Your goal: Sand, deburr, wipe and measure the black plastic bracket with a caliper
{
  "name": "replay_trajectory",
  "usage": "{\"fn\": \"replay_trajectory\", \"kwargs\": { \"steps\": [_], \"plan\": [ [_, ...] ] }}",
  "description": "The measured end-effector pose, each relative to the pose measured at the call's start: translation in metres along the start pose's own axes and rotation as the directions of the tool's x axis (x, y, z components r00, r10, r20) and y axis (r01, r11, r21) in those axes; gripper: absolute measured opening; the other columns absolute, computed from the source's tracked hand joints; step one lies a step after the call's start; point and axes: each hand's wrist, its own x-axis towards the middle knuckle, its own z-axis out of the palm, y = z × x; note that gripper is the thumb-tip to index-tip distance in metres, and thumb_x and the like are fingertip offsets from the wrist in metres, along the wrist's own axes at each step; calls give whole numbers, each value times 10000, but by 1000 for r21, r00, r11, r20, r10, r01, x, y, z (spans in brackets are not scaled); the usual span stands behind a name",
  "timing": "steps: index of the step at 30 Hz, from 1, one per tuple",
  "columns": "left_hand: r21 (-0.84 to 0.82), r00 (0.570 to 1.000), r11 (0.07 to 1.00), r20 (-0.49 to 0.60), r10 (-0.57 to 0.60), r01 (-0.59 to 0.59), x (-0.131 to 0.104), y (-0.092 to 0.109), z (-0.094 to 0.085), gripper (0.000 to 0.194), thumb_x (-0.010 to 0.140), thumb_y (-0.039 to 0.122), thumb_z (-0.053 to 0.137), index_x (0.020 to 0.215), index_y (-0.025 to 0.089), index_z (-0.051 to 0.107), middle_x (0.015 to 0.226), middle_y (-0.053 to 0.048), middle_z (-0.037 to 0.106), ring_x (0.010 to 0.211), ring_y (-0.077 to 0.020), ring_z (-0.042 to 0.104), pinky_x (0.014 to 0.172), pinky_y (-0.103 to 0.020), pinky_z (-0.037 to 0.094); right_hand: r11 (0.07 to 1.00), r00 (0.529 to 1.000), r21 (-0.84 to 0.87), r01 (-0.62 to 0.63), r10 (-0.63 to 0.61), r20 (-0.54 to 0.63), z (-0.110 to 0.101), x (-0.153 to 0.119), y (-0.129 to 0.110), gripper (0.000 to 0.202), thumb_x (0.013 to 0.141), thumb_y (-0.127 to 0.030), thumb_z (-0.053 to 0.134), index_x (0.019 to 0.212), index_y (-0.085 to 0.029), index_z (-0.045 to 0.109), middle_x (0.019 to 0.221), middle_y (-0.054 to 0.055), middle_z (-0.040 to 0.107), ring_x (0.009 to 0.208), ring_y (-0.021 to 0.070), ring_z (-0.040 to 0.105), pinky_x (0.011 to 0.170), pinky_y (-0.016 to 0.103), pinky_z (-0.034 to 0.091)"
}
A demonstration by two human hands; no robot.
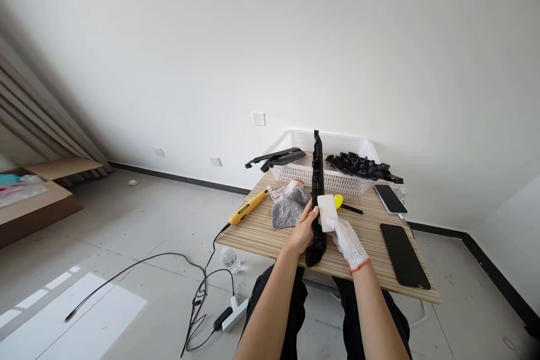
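Observation:
My bare left hand (pixel 304 229) is wrapped around the lower part of a long black plastic part (pixel 317 180), which stands nearly upright above the table's front edge. My right hand (pixel 342 236), in a white knit glove with an orange cuff, grips a white sponge-like block (pixel 327 209). That block is against or just beside the right side of the black part; actual contact is hard to tell. Left of the black part lie a grey cloth (pixel 291 211) and a white glove (pixel 291 187). Behind the block, a yellow-green rounded object (pixel 338 201) and a black strip (pixel 352 209) rest on the table.
A white basket (pixel 337 181) at the back holds several black plastic parts (pixel 363 166). A yellow corded tool (pixel 248 208) lies on the table's left; two phones (pixel 391 199) (pixel 405 255) lie right. Below are cables, a power strip (pixel 235 315) and a bottle (pixel 230 259).

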Motion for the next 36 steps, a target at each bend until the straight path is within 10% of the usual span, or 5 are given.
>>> {"fn": "replay_trajectory", "kwargs": {
  "steps": [36],
  "plan": [
    [4,1000,1000,-14,15,-15,0,2,-1,612,885,313,701,1467,285,512,1467,-42,587,1392,-241,519,1217,-395,354,997,998,41,-64,63,22,7,-2,-14,482,553,-583,847,832,-194,799,849,94,783,940,331,711,897,445,537]
  ]
}}
